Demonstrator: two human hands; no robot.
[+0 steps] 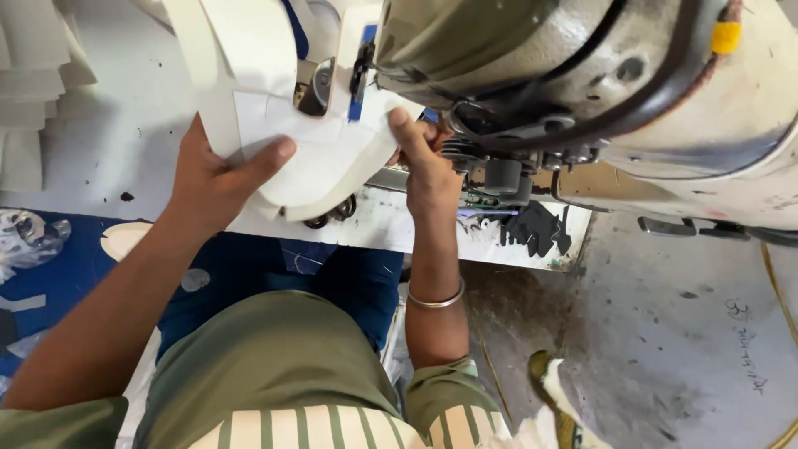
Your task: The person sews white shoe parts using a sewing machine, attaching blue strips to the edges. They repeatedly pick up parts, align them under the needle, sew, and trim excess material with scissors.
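Left hand [212, 179] grips white cut piece [320, 158], thumb pressed on top; right hand [424, 162] pinches its far edge beside sewing machine [582, 75]; scissors [332, 212] below piece.

Between my left hand [218, 179] and right hand [426, 166] I see a cream-white piece of material [320, 158], plain and unpatterned. Above my right hand the sewing machine [582, 75] is dull olive-grey, with a yellow cap [726, 37] and a blue strip [359, 91]. My right wrist carries a silver bangle [436, 301]. Below my hands, my shirt [274, 374] is olive with cream stripes, and my trousers [274, 274] are dark blue. The counter [116, 125] under my left hand is off-white.
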